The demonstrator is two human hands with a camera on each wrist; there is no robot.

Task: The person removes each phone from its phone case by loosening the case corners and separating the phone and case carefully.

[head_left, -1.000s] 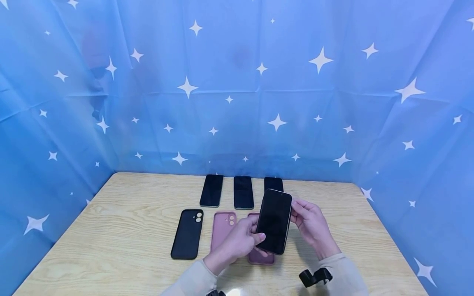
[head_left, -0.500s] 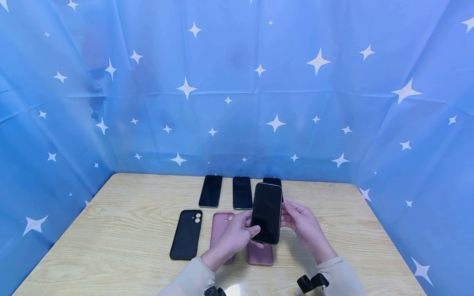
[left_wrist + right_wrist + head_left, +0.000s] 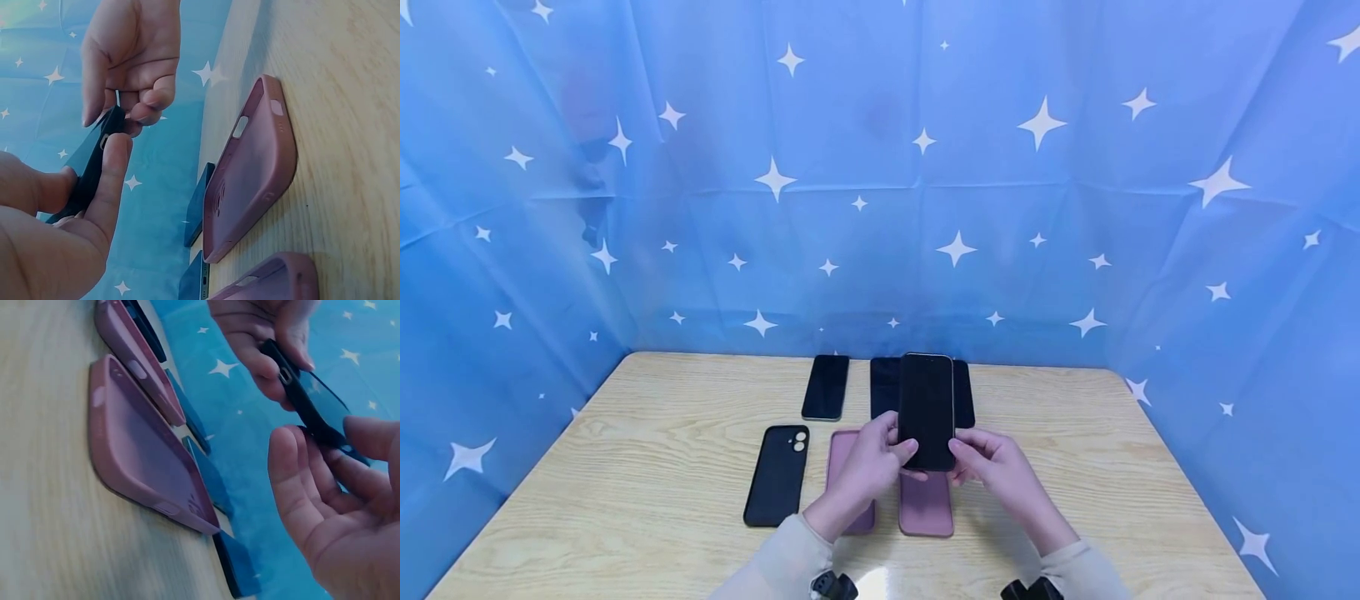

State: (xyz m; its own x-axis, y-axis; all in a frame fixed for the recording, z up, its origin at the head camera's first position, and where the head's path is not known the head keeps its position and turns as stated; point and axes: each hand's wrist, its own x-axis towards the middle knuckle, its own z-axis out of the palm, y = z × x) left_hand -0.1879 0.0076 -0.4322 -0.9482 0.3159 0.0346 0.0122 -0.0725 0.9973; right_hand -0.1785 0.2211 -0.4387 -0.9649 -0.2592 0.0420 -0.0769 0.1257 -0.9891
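A phone (image 3: 927, 408) with a dark screen is held up over the table, face towards me. A black case (image 3: 302, 400) with a port cutout at its end wraps its edge in the wrist views. My left hand (image 3: 867, 460) grips the lower left side, thumb on the front and fingers behind. At the lower right corner my right hand (image 3: 1000, 467) pinches the edge between thumb and fingers. Below lies a pink case (image 3: 927, 510), hollow side up. Another pink case (image 3: 841, 458) is partly hidden behind my left hand.
An open black case (image 3: 777, 477) lies left of the pink ones. Along the back of the wooden table (image 3: 647, 450) are a left phone (image 3: 825, 388), a middle phone (image 3: 884, 387) and a right phone (image 3: 964, 398), the latter two partly covered. A starry blue curtain (image 3: 865, 125) hangs behind.
Both hands have moved left and slightly away from me with the phone, which has turned from tilted to upright. My right hand has shifted down its side to the lower corner.
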